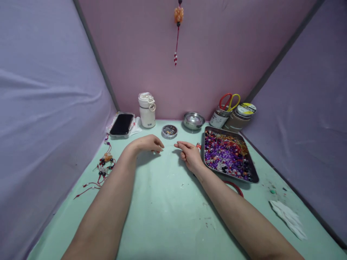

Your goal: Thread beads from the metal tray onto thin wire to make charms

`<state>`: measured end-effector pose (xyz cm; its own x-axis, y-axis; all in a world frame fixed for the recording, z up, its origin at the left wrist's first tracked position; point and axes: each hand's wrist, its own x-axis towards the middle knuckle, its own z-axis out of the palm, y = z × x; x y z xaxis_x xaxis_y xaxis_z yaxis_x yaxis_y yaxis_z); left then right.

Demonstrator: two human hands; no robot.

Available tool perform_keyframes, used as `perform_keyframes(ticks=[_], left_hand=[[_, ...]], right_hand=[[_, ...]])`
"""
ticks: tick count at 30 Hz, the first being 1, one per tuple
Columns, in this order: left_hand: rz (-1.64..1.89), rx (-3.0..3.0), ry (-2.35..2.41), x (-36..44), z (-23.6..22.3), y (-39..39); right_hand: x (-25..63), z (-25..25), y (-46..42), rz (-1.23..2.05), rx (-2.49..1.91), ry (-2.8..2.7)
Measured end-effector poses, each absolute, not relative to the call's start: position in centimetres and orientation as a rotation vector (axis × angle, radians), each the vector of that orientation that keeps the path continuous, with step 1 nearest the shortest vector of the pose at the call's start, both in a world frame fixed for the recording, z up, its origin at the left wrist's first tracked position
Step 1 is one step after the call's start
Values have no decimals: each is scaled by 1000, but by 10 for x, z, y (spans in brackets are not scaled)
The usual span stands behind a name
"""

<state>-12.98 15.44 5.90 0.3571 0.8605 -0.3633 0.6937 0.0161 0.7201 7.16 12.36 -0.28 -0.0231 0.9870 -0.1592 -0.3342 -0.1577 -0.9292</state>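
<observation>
Your left hand (pixel 149 144) and right hand (pixel 190 156) face each other, apart, over the table (pixel 159 216), toward its far edge. Thumb and fingertips sit close on both; can't tell if either is clamped on anything. Looks like a faint clear thread (pixel 168 145) crossing the gap, too fine to confirm. Round case (pixel 169 131) is just beyond, near the far edge. Risks: a slack pinch could lose the thread against that pale surface. Your right wrist is near the tray (pixel 253 172), left edge; a sideways swing could spill beads (pixel 225 155). Red cord (pixel 235 187) beside your forearm could snag.
</observation>
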Motion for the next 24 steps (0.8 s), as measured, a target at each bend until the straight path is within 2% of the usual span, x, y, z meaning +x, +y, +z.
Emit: perform_keyframes(ticks=[4, 6, 13, 24], left_hand=[[644, 1845, 1638, -129, 64, 160], [805, 1976, 1608, -120, 60, 163], [728, 2277, 1310, -85, 32, 162], [871, 1983, 1512, -90, 32, 164]], right_hand=[[71, -4, 124, 1453, -1070, -884], [71, -4, 124, 1456, -1070, -893], [71, -2, 124, 1454, -1066, -894], [70, 7, 120, 1519, -1107, -832]])
